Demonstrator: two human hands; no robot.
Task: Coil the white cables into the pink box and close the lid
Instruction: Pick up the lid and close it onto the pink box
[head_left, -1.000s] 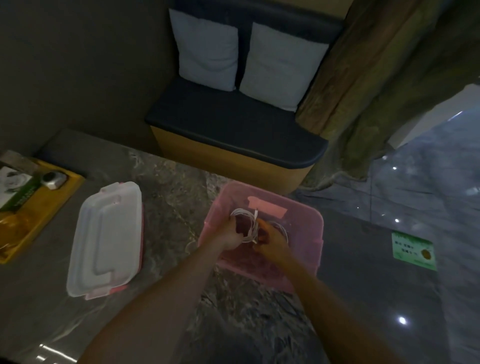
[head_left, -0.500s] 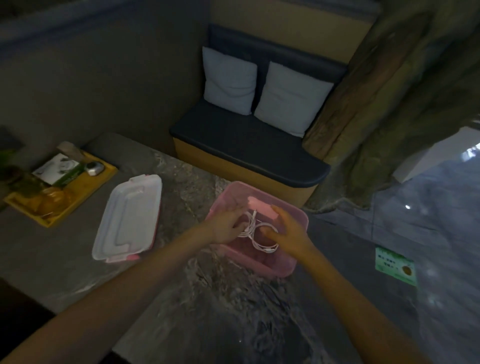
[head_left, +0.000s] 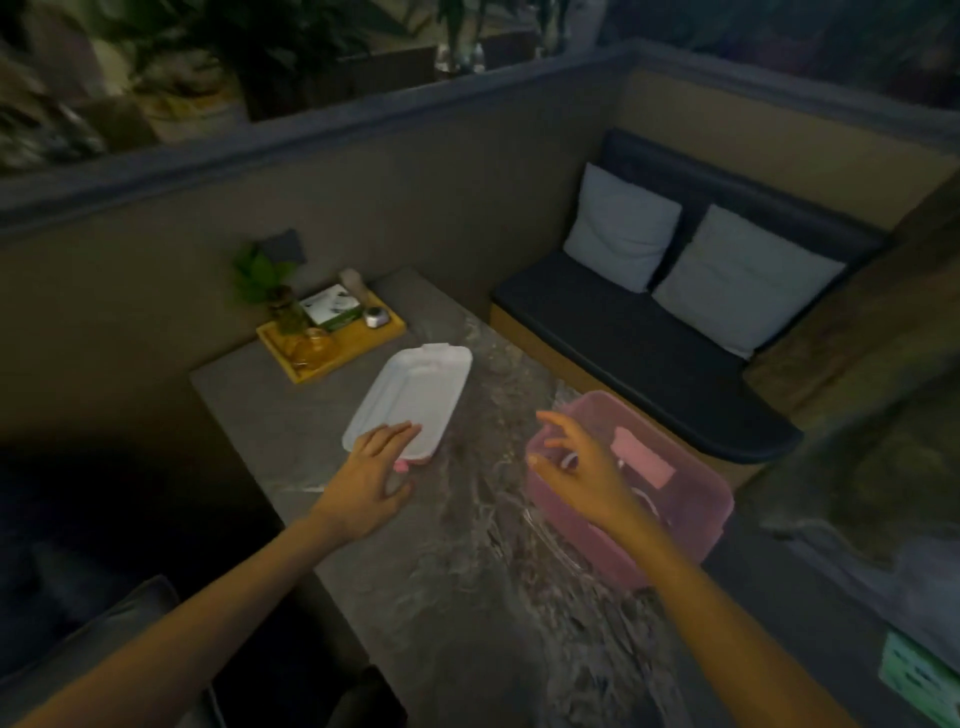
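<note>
The pink box (head_left: 691, 525) stands open on the right side of the marble table. Bits of white cable (head_left: 569, 460) show inside it, mostly hidden behind my right hand. My right hand (head_left: 582, 470) hovers over the box's near left rim, fingers spread and empty. The white lid (head_left: 415, 397) with pink clips lies flat on the table left of the box. My left hand (head_left: 371, 475) is open, its fingertips at the lid's near edge.
A yellow tray (head_left: 363, 343) with a small plant, a card and small items sits at the table's far left corner. A dark bench with two pale cushions (head_left: 743, 283) runs behind the table. A green label (head_left: 919, 680) lies at the lower right.
Both hands have let go of the cables and left the box. My left hand has moved left to the lid; my right hand has lifted above the box rim. The view has swung left.
</note>
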